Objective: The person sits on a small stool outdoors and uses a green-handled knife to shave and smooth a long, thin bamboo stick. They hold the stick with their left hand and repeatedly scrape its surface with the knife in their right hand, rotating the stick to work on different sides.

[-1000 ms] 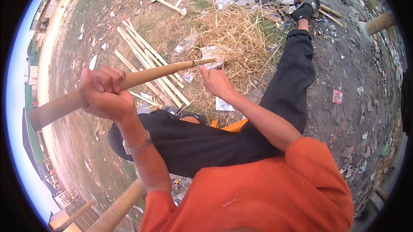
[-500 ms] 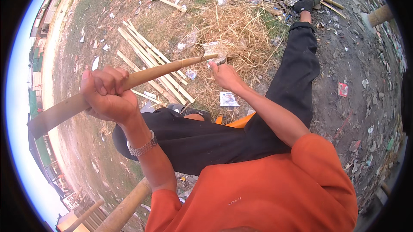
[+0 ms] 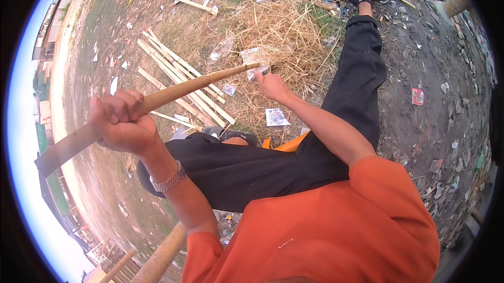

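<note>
A long split length of bamboo (image 3: 181,88) slants across in front of me, its wide end at the left and its narrow tip near the middle. My left hand (image 3: 124,120), with a metal watch on the wrist, is closed around it towards the wide end. Close by the narrow tip is my right hand (image 3: 274,86), its fingers curled and the thumb uppermost. What the right fingers hold is too small and hidden to make out. Beyond the bamboo, several pale split bamboo strips (image 3: 178,70) lie on the ground in a loose bundle.
Dry straw (image 3: 286,33) is heaped beyond my right hand. A single pale strip (image 3: 184,1) lies farther off. My legs in black trousers (image 3: 359,65) spread over the ground, with something orange (image 3: 291,144) between them. A bamboo pole (image 3: 163,254) stands at lower left; litter is scattered around.
The view has shifted slightly. My left hand and the bamboo are a little farther left, and my right hand is a bit higher near the tip. The left hand's grip looks the same.
</note>
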A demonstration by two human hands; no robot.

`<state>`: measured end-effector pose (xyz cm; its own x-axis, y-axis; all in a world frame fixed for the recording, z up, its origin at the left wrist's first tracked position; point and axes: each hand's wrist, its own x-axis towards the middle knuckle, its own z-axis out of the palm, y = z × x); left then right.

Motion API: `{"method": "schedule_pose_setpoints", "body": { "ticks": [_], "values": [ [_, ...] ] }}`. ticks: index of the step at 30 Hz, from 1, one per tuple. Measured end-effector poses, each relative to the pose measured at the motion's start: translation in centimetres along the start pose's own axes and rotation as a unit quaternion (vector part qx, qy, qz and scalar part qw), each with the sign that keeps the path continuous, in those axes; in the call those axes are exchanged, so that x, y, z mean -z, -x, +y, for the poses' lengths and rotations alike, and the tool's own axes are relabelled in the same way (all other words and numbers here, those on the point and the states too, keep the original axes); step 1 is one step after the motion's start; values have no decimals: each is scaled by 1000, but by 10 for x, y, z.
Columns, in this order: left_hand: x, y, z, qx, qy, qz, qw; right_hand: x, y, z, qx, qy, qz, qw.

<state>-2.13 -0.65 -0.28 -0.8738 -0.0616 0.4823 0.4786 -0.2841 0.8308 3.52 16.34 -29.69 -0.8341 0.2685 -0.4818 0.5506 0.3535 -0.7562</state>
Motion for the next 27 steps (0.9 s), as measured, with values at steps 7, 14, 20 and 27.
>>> {"method": "schedule_pose_setpoints", "body": {
  "ticks": [7,14,20,27],
  "values": [
    [30,-1,-3,28,107,-140,984,2,18,-11,34,9,-22,999],
    [35,-9,-7,39,121,-148,981,-8,23,-15,20,54,49,997],
    [28,-5,-2,-4,46,-40,998,-19,3,54,-115,88,37,989],
    [21,-8,-5,-10,19,24,999,-14,10,11,-66,8,48,997]
  ]
}}
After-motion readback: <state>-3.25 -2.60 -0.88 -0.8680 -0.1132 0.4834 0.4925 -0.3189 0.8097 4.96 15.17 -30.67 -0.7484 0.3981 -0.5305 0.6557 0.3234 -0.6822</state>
